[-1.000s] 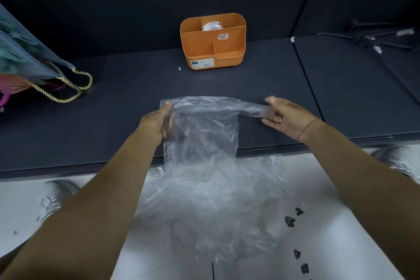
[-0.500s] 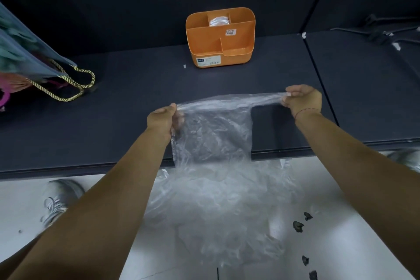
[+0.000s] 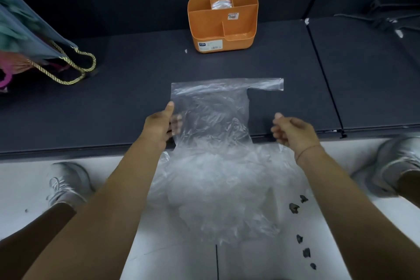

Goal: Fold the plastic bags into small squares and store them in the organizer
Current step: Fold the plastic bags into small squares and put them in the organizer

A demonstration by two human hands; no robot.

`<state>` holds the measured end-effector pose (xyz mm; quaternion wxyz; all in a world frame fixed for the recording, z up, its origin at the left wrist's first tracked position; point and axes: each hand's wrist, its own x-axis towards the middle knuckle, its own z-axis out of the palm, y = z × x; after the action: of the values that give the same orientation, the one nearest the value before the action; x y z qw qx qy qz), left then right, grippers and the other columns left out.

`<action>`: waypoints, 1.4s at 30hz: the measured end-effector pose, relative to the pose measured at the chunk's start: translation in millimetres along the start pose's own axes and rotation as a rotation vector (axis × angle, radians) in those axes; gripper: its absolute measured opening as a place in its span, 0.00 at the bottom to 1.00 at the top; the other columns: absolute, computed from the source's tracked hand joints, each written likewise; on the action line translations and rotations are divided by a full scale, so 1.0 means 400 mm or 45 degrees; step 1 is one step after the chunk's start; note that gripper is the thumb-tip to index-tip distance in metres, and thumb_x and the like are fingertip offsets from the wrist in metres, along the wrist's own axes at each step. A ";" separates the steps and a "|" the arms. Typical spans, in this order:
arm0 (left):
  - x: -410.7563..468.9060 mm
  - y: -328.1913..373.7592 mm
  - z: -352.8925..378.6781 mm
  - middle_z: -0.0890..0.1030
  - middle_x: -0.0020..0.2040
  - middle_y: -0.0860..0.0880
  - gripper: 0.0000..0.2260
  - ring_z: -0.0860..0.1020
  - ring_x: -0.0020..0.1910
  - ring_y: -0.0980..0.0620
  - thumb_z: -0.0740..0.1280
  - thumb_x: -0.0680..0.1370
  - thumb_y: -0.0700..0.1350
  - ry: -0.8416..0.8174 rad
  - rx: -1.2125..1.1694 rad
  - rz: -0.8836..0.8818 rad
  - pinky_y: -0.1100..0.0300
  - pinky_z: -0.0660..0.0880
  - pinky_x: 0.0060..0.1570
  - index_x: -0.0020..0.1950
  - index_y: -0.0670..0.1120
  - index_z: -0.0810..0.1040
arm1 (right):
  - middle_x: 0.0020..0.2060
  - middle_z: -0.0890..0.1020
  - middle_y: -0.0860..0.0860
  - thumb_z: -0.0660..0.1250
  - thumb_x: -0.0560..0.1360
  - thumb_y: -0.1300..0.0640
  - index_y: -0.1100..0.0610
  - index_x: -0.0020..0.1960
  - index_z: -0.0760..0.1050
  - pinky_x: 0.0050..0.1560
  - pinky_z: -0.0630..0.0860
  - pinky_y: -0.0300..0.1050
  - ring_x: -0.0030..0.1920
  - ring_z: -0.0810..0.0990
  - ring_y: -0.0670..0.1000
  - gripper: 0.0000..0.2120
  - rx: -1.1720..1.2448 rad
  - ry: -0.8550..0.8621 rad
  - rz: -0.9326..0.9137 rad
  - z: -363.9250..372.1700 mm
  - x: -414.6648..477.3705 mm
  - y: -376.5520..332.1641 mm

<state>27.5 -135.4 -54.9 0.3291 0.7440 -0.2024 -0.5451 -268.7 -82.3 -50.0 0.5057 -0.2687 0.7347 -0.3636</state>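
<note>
Step in hand: laying out and flattening one bag ahead of the first fold. No fold is made yet.

The clear plastic bag (image 3: 211,107) lies with its upper part spread on the dark table (image 3: 136,70). Its top edge runs straight, just beyond the fingertips of both hands. One handle strip (image 3: 266,84) extends sideways past the bag's body, beyond the right hand's knuckles. The lower part is crumpled and hangs off the table's near edge, below both wrists.

The left hand (image 3: 159,125) pinches the bag's left edge. The thumb lies on top of the film, and the fingers show through the plastic from underneath.

The right hand (image 3: 293,132) is apart from the bag's right edge. Its fingers are loosely curled and appear to hold nothing.

The orange organizer (image 3: 209,36) stands well beyond both hands at the back of the table. One folded bag (image 3: 221,4) sits in its rear middle compartment. The other compartments look unfilled.

A gift bag (image 3: 27,36) with rope handles (image 3: 75,68) stands well off to the left hand's outer side.

Judgement: the task is at an early to middle stage. The next move calls for the right hand to take the free edge or the handle strip. The hanging part then needs drawing up onto the table and smoothing before creasing. The film is thin and slippery, so trapped air and creep are the likely faults.
</note>
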 end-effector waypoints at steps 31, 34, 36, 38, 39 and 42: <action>-0.161 -0.185 -0.040 0.80 0.43 0.49 0.08 0.79 0.39 0.55 0.70 0.79 0.48 0.124 -0.247 -0.201 0.62 0.74 0.41 0.46 0.46 0.76 | 0.35 0.76 0.52 0.65 0.78 0.54 0.56 0.36 0.73 0.39 0.74 0.38 0.33 0.73 0.46 0.13 0.099 0.231 0.214 -0.091 -0.053 0.088; -0.164 -0.181 -0.037 0.81 0.45 0.49 0.12 0.81 0.44 0.52 0.70 0.77 0.54 0.096 -0.202 -0.219 0.60 0.76 0.43 0.49 0.45 0.77 | 0.43 0.79 0.52 0.66 0.78 0.48 0.54 0.42 0.74 0.45 0.75 0.41 0.42 0.77 0.47 0.10 0.168 0.116 0.249 -0.076 -0.053 0.092; -0.165 -0.183 -0.034 0.81 0.43 0.49 0.10 0.80 0.40 0.54 0.71 0.77 0.52 0.114 -0.180 -0.200 0.61 0.75 0.41 0.48 0.45 0.77 | 0.42 0.79 0.54 0.68 0.77 0.52 0.55 0.39 0.74 0.39 0.74 0.39 0.37 0.76 0.47 0.10 0.149 0.149 0.234 -0.070 -0.048 0.098; -0.166 -0.186 -0.031 0.81 0.40 0.49 0.09 0.78 0.36 0.55 0.71 0.78 0.49 0.156 -0.146 -0.172 0.63 0.74 0.37 0.45 0.45 0.77 | 0.36 0.79 0.52 0.68 0.77 0.54 0.56 0.35 0.75 0.34 0.73 0.36 0.31 0.72 0.46 0.13 0.061 0.249 0.209 -0.070 -0.043 0.098; -0.165 -0.187 -0.029 0.81 0.39 0.49 0.09 0.77 0.35 0.56 0.71 0.78 0.48 0.175 -0.120 -0.159 0.64 0.74 0.37 0.43 0.45 0.78 | 0.33 0.78 0.51 0.67 0.77 0.55 0.57 0.33 0.75 0.32 0.72 0.35 0.30 0.71 0.46 0.15 0.011 0.290 0.197 -0.070 -0.043 0.094; -0.164 -0.185 -0.019 0.81 0.38 0.50 0.09 0.77 0.35 0.57 0.70 0.78 0.47 0.182 -0.043 -0.090 0.66 0.74 0.37 0.40 0.45 0.78 | 0.26 0.75 0.48 0.66 0.78 0.55 0.58 0.32 0.73 0.33 0.69 0.37 0.27 0.70 0.46 0.16 -0.005 0.359 0.152 -0.068 -0.035 0.081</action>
<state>9.2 -38.2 -61.5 0.3357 0.7822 -0.1427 -0.5051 -290.4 -45.4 -62.5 0.4176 -0.1717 0.8139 -0.3656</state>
